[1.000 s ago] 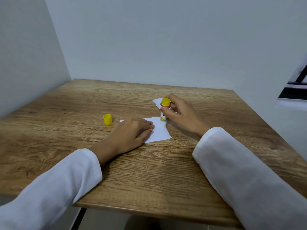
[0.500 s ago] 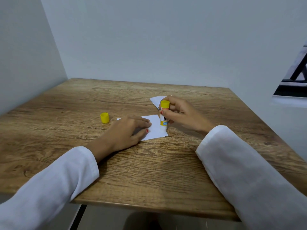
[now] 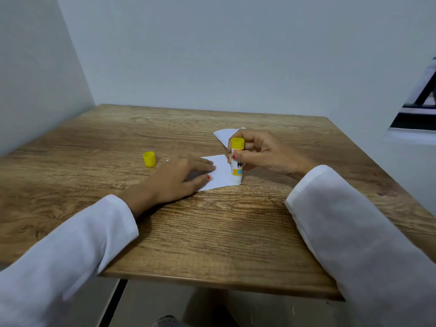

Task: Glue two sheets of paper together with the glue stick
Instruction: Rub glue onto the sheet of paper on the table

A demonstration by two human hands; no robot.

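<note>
— Wooden counter: where's the glue stick?
— Upright, long axis vertical, tip down on the near paper sheet, gripped by the right hand.
— Left hand?
— Flat, fingers straight, pressing that sheet.

Uncapped yellow-and-white glue stick upright, tip down on near white paper sheet; second sheet just beyond.
</note>
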